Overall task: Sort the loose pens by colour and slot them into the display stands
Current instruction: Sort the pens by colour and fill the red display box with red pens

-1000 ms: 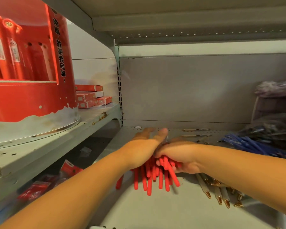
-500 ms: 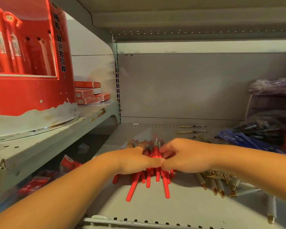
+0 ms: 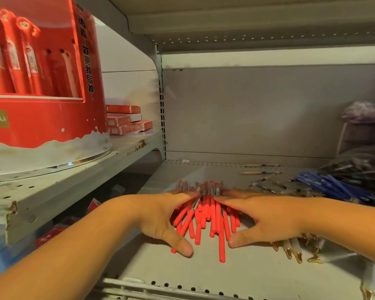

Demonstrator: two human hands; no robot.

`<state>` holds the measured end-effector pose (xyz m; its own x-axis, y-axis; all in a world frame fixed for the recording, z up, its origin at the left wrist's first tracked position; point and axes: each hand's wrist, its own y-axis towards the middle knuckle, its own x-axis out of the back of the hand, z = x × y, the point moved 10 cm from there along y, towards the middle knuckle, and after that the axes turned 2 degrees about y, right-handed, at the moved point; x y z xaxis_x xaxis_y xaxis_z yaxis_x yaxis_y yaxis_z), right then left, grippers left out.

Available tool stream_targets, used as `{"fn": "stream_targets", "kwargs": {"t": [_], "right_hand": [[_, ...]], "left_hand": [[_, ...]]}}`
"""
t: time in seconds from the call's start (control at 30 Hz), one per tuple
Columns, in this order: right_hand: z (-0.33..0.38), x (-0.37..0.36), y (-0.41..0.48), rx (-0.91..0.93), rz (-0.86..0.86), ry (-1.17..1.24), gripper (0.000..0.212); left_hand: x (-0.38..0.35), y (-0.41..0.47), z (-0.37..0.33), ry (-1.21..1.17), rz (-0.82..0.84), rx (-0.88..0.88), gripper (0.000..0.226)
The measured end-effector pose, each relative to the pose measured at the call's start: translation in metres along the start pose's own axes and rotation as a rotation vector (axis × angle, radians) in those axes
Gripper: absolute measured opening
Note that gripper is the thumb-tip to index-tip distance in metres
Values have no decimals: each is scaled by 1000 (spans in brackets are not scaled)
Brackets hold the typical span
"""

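Since a moment ago my 2 hands have parted from their bunched clasp. Now my left hand (image 3: 167, 215) and right hand (image 3: 266, 215) press flat, fingers straight and thumbs splayed toward me, on 1 pile of red pens (image 3: 208, 217) on the grey shelf (image 3: 225, 276); the pile is too packed to count. Further off are 2 loose pens (image 3: 261, 165) at the back, at least 4 gold-tipped pens (image 3: 292, 250) by my right wrist, 1 heap of blue pens (image 3: 325, 185) and 1 red display stand (image 3: 41, 126).

red pens (image 3: 206, 215) | loose fanned pile, flat on shelf | blue pens (image 3: 333, 187) heaped right
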<state>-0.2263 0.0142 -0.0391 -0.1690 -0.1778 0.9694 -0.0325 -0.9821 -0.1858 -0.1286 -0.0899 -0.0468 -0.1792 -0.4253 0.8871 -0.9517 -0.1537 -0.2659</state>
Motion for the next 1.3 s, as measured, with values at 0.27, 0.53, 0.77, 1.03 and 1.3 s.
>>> {"fn": "stream_targets", "kwargs": {"t": [0.27,0.53,0.77,1.03,1.3], "right_hand": [[5,-9,1,-31,15,-65,127],[17,-8,6,-40,-75,-31,108],[19,-16,19,-33,-103,37,110],[18,-22,41,-80,-51,-7,100],[33,-8,53,-2,-149,23,93]], "left_hand": [[-4,4,5,113,-53,10,118],[-4,7,8,198,-67,0,124],[-8,13,5,277,-116,33,117],[-6,19,12,279,-118,38,115],[11,13,21,169,-181,-4,105]]}}
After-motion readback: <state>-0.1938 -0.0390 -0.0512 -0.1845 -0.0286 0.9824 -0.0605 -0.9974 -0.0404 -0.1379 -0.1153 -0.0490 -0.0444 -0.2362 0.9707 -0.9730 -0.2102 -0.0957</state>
